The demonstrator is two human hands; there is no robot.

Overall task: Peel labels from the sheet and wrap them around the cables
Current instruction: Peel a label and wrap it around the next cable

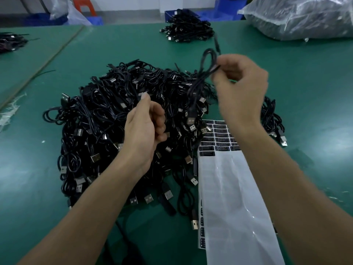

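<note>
A black cable (207, 62) is hanging in a loop above the counter (38, 169), its USB plug dangling over the heap below, as the person's right hand (240, 87) is pinching it between thumb and fingers (216, 77). The hand is blurring in the frame. The left hand (145, 127) is hovering over the heap with its fingers curled and thumb raised; a small dark scrap may be sitting at the thumb tip, but it cannot be told whether anything is being held.

The label sheet (229, 188) is lying on the counter just right of the heap and partly under the right forearm, with rows of black labels (219, 136) showing at its far end and bare backing nearer the camera. The big pile of cables (107, 115) is sprawling across the middle of the green counter.

Farther back, a smaller cable pile (187, 29) is sitting near the counter's far edge, and a bulging clear plastic bag (305, 16) is resting at the far right. Blue bins (172, 14) and an orange stool (85, 5) are standing on the floor beyond.
</note>
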